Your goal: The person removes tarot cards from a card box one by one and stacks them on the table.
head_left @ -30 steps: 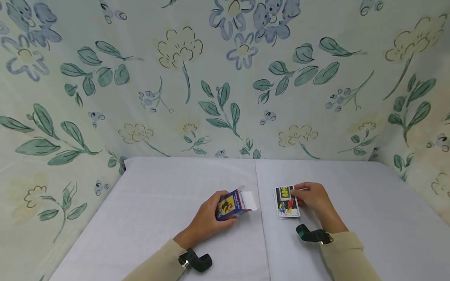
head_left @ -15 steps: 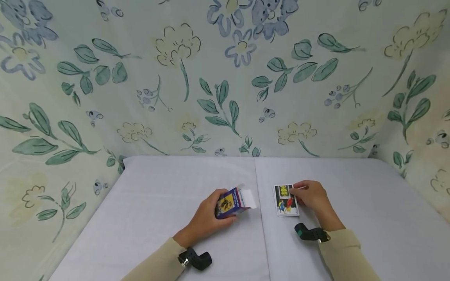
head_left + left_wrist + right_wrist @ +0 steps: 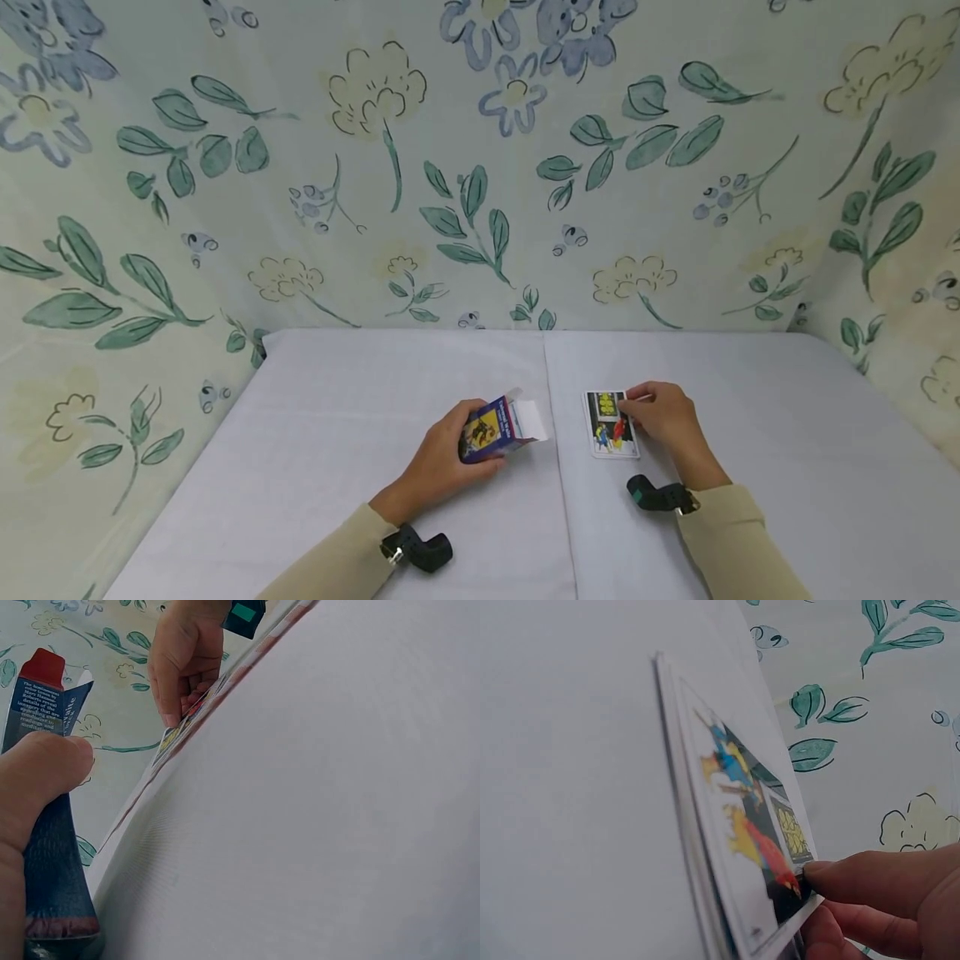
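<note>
The right hand [image 3: 663, 417] pinches the stack of cards [image 3: 611, 442], thumb on the face and fingers curled at the right edge near the far corner; the stack lies just left of it on the white cloth [image 3: 360, 400]. The left hand [image 3: 435, 467] wraps round the blue box [image 3: 483, 435], thumb along its near side, open flap [image 3: 531, 419] toward the cards.

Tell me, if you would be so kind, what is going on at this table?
A person is handling cards and their box over a white cloth. The left grip holds a blue box, tilted, its white flap open toward the cards. The right grip pinches a small stack of cards at its edge, thumb on top, with the picture side facing up. The stack is outside the box; whether more cards remain inside is unclear.
</note>
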### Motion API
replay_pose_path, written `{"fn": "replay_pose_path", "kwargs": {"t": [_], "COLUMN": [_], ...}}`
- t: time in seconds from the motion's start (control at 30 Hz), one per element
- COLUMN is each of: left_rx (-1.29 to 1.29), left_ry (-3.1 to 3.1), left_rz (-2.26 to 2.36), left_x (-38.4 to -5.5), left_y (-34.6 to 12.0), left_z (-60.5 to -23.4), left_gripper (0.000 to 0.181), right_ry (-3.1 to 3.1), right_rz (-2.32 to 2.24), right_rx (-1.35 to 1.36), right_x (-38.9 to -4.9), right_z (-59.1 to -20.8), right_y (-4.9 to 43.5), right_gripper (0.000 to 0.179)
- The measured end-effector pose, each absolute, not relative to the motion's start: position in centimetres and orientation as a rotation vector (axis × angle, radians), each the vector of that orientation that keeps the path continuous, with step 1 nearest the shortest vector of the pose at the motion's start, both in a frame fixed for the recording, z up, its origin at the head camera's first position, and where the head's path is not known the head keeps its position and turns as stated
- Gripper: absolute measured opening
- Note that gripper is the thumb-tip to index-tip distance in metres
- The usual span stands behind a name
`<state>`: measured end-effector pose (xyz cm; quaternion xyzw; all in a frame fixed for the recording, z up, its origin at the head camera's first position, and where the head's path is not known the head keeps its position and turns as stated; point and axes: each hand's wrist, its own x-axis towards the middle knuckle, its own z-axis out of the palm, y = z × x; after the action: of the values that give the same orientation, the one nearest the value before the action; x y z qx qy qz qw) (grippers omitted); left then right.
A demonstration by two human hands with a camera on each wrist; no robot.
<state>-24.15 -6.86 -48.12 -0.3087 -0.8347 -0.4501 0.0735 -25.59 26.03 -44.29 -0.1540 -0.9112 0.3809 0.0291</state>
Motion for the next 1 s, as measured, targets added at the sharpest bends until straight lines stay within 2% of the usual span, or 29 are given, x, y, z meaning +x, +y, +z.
{"fn": "replay_pose_path", "kwargs": {"t": [1.0], "left_rx": [-0.924], "left_ry": [-2.519], "left_rz": [-1.312], "left_x": [-24.14], "left_y": [-6.88], "left_z": [-48.09], "left_gripper": [0.072], "right_ry": [-2.793], "right_rz": [1.042], "right_rx": [-0.487], "right_x": [-25.76], "right_z": [-45.13], "right_y": [25.38], "right_gripper": [0.029]}}
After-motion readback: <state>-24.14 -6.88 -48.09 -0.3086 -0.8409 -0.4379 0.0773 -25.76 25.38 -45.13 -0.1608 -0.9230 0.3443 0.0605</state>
